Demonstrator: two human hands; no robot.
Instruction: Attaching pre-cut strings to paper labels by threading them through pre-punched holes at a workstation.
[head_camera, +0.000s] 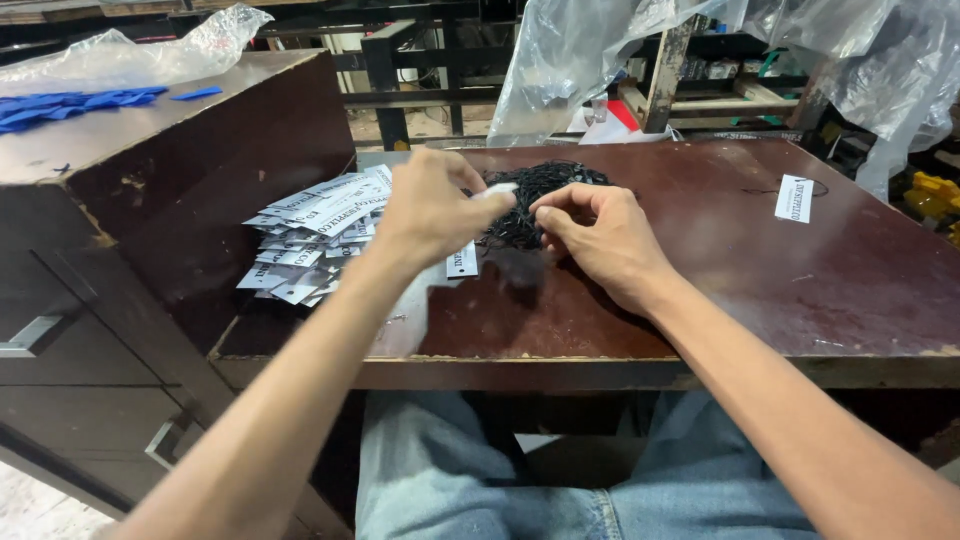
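Left hand (432, 208) pinches a white tag (463, 258); right hand (600, 238), fingers pinched, touches the black string pile (535, 200) at its eleven o'clock.

Worn glossy wooden table (760, 270), matt paper tags (310, 225), tangled black strings (535, 195), crinkled clear plastic bags (570, 60)

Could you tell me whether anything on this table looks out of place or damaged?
One white tag lies alone at the far right, apart from the tag pile at the left. The table top is scuffed and its front edge chipped. Both hands are at the black string heap.
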